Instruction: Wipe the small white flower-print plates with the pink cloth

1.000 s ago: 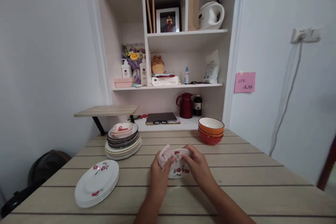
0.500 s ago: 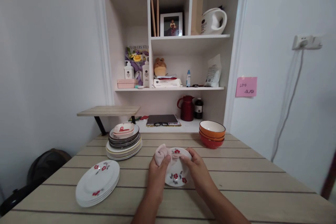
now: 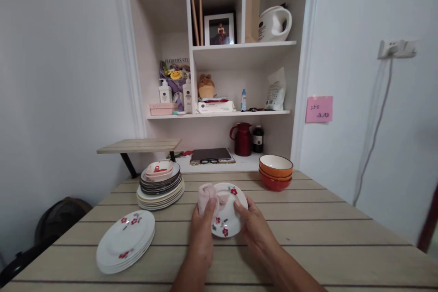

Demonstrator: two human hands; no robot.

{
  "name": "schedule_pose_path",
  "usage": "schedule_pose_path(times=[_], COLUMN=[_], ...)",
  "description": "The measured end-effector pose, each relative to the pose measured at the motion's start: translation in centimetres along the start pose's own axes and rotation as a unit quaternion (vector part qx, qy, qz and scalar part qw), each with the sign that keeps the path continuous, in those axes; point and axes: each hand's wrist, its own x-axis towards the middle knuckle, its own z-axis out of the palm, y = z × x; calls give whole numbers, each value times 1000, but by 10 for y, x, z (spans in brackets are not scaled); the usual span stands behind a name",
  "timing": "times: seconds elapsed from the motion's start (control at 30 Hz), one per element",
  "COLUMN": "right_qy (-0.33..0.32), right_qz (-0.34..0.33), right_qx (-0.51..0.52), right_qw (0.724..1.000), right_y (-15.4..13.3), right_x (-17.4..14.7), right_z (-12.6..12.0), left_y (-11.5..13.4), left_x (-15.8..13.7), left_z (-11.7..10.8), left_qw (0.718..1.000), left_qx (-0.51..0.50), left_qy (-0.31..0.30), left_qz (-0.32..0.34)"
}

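A small white plate point(image 3: 230, 212) with red flowers is held up above the table between my hands. My right hand point(image 3: 255, 222) grips its right edge, thumb on the face and fingers behind. At the plate's left side, my left hand point(image 3: 202, 226) is closed on a pale pink cloth point(image 3: 207, 195), which lies against the plate's rim and face. The left fingers are partly hidden by the cloth. Left of my hands, a stack of larger white plates point(image 3: 126, 239) with the same red flowers rests on the table.
A taller stack of plates point(image 3: 160, 194) topped by small pink-rimmed dishes point(image 3: 159, 169) stands at the back left, near a small raised wooden shelf point(image 3: 138, 146). Orange and red bowls point(image 3: 275, 173) are stacked at the back right. A red jug point(image 3: 243, 139) and a laptop point(image 3: 211, 155) sit behind the table.
The plate has turned in my hands, its flowers shifting round. My right thumb has moved from the cloth onto the plate's face, and the cloth is bunched more to the left.
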Motion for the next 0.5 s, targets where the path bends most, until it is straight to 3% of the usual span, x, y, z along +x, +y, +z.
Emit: schedule_pose_path(times=[0.13, 0.27, 0.5], right_qy=[-16, -5, -22], right_qz=[27, 46, 14], right_qx=[15, 67, 118], right_qw=[999, 997, 993], right_y=[-2, 2, 20], right_x=[0, 1, 0], right_z=[1, 1, 4], left_y=[3, 7, 5], left_x=[-2, -5, -6], left_z=[2, 7, 9], left_qw=[999, 998, 997], left_qx=[-39, -63, -69], left_qy=[18, -11, -2], left_qz=[-3, -28, -41])
